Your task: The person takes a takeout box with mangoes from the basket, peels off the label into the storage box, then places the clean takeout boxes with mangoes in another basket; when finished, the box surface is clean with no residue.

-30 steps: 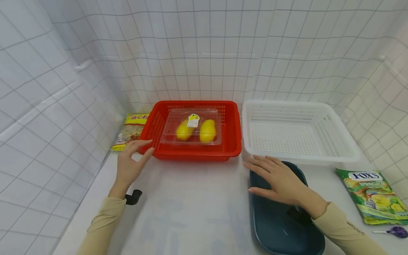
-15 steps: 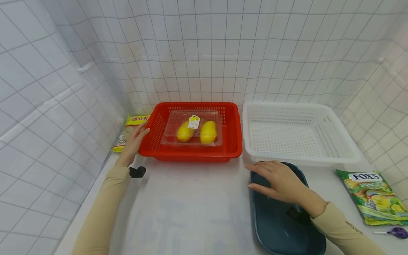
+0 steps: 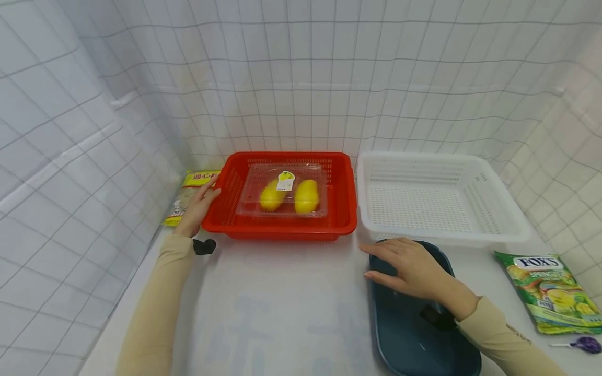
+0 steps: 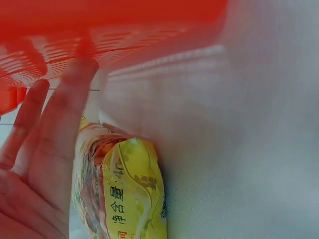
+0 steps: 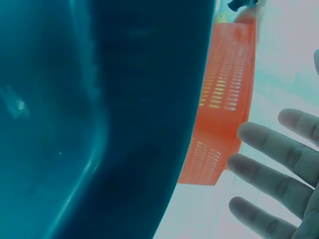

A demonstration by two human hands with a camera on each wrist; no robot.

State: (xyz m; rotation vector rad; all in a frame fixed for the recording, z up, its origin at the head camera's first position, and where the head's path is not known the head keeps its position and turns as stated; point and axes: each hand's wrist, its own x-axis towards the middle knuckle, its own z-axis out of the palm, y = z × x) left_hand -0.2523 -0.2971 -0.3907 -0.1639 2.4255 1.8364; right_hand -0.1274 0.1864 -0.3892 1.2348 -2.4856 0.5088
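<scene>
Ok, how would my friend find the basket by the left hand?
Look to the back of the white table. The left hand is at the left end of the red basket. Unlike the white basket on its right, this one holds a clear box with two yellow fruits.

white basket (image 3: pixel 432 206): back right, slotted sides and floor
candy bag (image 3: pixel 551 295): green, FOX'S print, flat at right
lollipop (image 3: pixel 587 344): purple, beside candy bag, stick pointing left
backdrop (image 3: pixel 301 78): white, grid lines
</scene>
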